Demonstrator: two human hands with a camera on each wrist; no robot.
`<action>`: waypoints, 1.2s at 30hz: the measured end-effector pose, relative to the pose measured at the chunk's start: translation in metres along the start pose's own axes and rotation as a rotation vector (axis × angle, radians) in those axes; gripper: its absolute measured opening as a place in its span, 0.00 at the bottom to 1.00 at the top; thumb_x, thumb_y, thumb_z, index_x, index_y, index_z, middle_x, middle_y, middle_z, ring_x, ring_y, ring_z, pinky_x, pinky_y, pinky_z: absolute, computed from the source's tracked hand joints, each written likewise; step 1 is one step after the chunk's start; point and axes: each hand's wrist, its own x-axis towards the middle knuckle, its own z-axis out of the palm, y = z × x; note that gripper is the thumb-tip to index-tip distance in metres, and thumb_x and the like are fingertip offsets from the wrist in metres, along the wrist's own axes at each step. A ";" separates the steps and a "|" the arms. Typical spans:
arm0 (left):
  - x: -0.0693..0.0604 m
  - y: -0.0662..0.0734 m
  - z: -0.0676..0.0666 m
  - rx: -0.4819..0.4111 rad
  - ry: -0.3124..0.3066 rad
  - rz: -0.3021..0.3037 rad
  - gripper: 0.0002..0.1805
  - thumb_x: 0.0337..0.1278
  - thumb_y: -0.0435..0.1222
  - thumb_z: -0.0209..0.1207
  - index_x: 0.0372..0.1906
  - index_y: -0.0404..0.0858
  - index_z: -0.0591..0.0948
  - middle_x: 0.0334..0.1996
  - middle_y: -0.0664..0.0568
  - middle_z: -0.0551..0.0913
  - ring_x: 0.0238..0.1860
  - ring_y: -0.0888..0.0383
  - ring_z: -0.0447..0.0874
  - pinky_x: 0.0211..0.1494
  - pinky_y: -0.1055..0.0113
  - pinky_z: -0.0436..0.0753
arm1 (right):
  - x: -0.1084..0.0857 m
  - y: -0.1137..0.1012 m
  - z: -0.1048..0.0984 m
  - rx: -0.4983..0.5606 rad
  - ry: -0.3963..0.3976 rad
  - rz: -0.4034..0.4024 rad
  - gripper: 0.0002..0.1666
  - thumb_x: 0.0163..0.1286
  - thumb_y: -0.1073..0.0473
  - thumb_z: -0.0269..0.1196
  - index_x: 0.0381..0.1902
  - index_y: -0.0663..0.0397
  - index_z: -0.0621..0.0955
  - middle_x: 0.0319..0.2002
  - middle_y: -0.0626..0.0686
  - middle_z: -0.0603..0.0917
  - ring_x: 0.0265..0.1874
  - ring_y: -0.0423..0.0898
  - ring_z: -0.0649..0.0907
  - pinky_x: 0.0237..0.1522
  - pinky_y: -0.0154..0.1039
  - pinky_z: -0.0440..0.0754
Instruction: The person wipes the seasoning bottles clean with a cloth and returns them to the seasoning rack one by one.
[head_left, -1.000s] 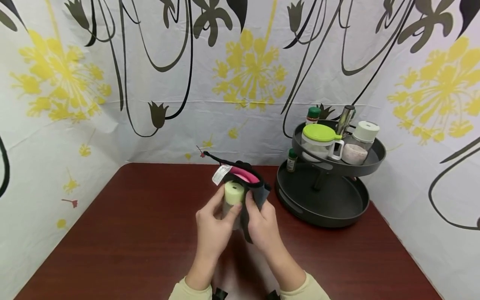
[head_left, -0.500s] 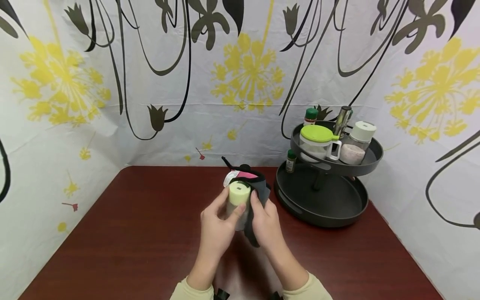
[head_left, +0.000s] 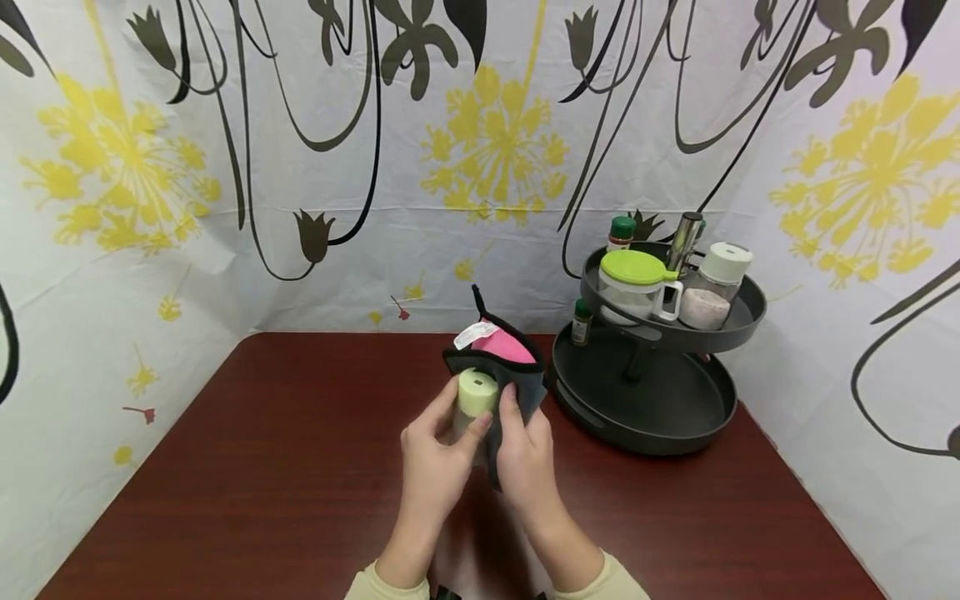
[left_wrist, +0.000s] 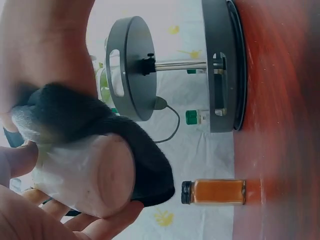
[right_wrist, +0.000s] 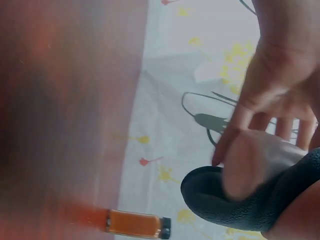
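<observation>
Held upright near the middle of the head view is a clear jar with a pale yellow-green lid [head_left: 477, 392]. My left hand [head_left: 427, 475] grips its side, thumb in front. In the left wrist view the jar's pale pinkish base [left_wrist: 116, 175] shows. My right hand [head_left: 528, 467] holds a dark grey oven mitt [head_left: 519, 383] against the jar's right side, thumb over the fabric. Pink lining [head_left: 504, 343], a white label [head_left: 475, 335] and a black loop show at the mitt's top. Mitt fabric wraps partly around the jar; the right fingers beneath it are hidden.
At right stands a two-tier dark grey turntable [head_left: 645, 412]. Its upper tier bears a green-lidded pot [head_left: 639, 279], a white-capped jar [head_left: 712, 287] and other containers. A small green-capped bottle [head_left: 582, 322] stands below. Both wrist views show a black-capped spice bottle [left_wrist: 215, 192] on the table.
The mitt's top flopped down half a second ago and now stands up again, opening wider with more pink showing. Both hands keep their hold; the jar has shifted slightly right since the first frame.
</observation>
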 end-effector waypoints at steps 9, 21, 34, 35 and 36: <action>0.005 0.003 -0.003 -0.003 0.029 -0.031 0.32 0.60 0.32 0.75 0.70 0.35 0.81 0.67 0.42 0.84 0.65 0.44 0.86 0.62 0.43 0.85 | -0.006 0.018 0.001 -0.032 -0.006 0.079 0.34 0.88 0.39 0.46 0.73 0.57 0.75 0.65 0.56 0.84 0.61 0.46 0.82 0.66 0.42 0.78; -0.002 0.002 0.001 0.025 -0.060 -0.037 0.31 0.65 0.37 0.73 0.71 0.35 0.80 0.68 0.41 0.83 0.67 0.46 0.85 0.63 0.44 0.85 | 0.007 -0.024 -0.010 0.246 -0.021 0.205 0.36 0.87 0.37 0.45 0.79 0.53 0.67 0.71 0.55 0.77 0.67 0.44 0.78 0.73 0.41 0.74; 0.001 0.012 -0.001 0.002 -0.039 0.002 0.32 0.63 0.30 0.72 0.72 0.35 0.79 0.66 0.46 0.84 0.69 0.50 0.81 0.69 0.53 0.82 | -0.001 -0.014 -0.009 0.061 -0.023 0.116 0.37 0.86 0.34 0.45 0.72 0.56 0.76 0.61 0.57 0.84 0.55 0.41 0.83 0.59 0.32 0.79; 0.001 0.012 -0.002 0.002 -0.031 0.002 0.31 0.63 0.29 0.72 0.71 0.34 0.79 0.66 0.45 0.84 0.68 0.49 0.81 0.68 0.53 0.83 | -0.002 -0.010 -0.008 0.054 -0.029 0.124 0.37 0.86 0.34 0.45 0.71 0.56 0.77 0.60 0.57 0.85 0.54 0.41 0.83 0.59 0.33 0.79; 0.001 0.013 -0.002 0.000 -0.024 0.003 0.31 0.64 0.29 0.72 0.72 0.33 0.79 0.65 0.45 0.84 0.68 0.49 0.81 0.67 0.52 0.84 | -0.003 -0.007 -0.008 0.048 -0.037 0.131 0.37 0.86 0.34 0.45 0.71 0.56 0.77 0.60 0.57 0.85 0.54 0.41 0.83 0.59 0.34 0.80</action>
